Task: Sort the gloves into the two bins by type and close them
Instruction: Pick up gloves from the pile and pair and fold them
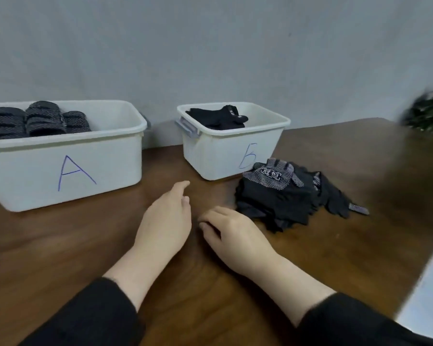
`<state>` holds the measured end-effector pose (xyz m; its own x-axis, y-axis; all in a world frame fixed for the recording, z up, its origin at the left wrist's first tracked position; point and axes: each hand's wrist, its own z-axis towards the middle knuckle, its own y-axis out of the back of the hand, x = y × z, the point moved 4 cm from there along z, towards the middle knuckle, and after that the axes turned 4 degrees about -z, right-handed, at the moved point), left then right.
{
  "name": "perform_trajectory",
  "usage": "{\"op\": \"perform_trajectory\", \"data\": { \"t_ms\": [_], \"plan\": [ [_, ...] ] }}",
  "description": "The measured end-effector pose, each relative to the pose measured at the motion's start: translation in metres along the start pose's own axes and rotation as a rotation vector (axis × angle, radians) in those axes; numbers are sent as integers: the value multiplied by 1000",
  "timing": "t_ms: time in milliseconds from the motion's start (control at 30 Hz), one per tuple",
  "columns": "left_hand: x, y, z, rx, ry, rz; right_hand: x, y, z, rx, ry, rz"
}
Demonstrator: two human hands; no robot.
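Note:
A white bin marked A (105, 168) stands at the left with several grey knitted gloves (35, 119) inside. A smaller white bin marked B (218, 156) stands in the middle with black gloves (220, 118) in it. A pile of black gloves (285, 196), the top one with white dots, lies on the table right of bin B. My left hand (165, 221) hovers over the table in front of the bins, fingers relaxed and empty. My right hand (233, 233) rests beside it with fingers loosely curled, holding nothing, just left of the pile.
The wooden table (60, 245) has its right edge running diagonally at the lower right. A green plant (430, 113) stands at the far right. A grey wall rises behind the bins. No lids are in view.

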<state>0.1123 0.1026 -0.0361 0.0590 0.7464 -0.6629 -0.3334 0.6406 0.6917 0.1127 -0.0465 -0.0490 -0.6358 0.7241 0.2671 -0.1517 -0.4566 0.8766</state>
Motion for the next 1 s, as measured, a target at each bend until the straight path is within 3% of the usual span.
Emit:
{"op": "perform_trajectory", "data": {
  "t_ms": [133,300,333,433,500,667,767,933,1000],
  "plan": [
    [-17,-26,17,-8,60,-106,-6,8,-2,-111,-25,85],
    [-14,-31,11,74,-22,-118,-38,42,1,-440,-82,36],
    [-12,-30,10,81,-26,-121,-51,45,4,-430,-138,-23],
    [-10,-32,9,90,-27,-113,-86,40,9,-182,-329,-198],
    [-12,-34,9,104,-34,-104,-95,35,8,-115,-363,-210],
    [-12,-30,8,101,-35,-114,-93,39,9,-256,-381,-151],
    [-12,-25,6,76,-30,-150,-94,52,5,-337,-471,90],
    [-7,-16,-3,59,-23,-157,-98,51,0,-218,-508,180],
    [-5,-12,-8,59,-17,-162,-98,59,1,-298,-506,182]
  ]
}}
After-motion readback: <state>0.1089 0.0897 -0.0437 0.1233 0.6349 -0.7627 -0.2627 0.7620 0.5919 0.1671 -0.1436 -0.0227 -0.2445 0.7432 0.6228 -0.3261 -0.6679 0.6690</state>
